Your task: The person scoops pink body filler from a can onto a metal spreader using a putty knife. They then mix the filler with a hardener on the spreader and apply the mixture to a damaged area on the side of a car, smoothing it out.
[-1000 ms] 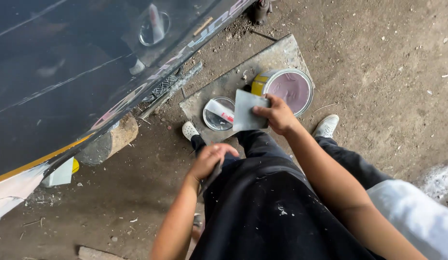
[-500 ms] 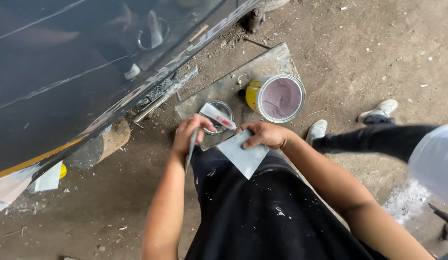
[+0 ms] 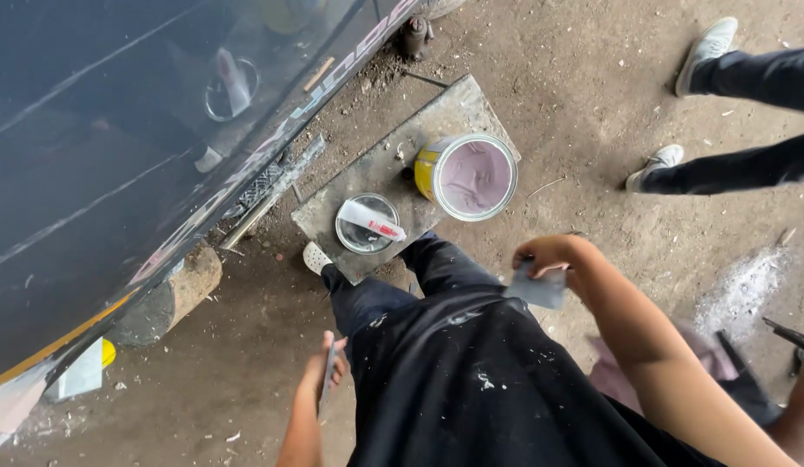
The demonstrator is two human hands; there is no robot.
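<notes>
Dirt floor is spreading under you, a grey board at twelve o'clock carrying an open yellow tin of pinkish filler. Your right hand is pinching a grey spreader card; your left hand, at seven o'clock, is gripping a thin putty knife.

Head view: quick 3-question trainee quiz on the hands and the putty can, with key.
1. True or false: the yellow can of pinkish filler stands open on the grey board.
2. What does the right hand hold? A) grey flat scraper B) brush C) hammer
3. What lies across the round lid?

Key: 1 true. 2 A. 3 A white tube. The left hand grips a thin blade.
</notes>
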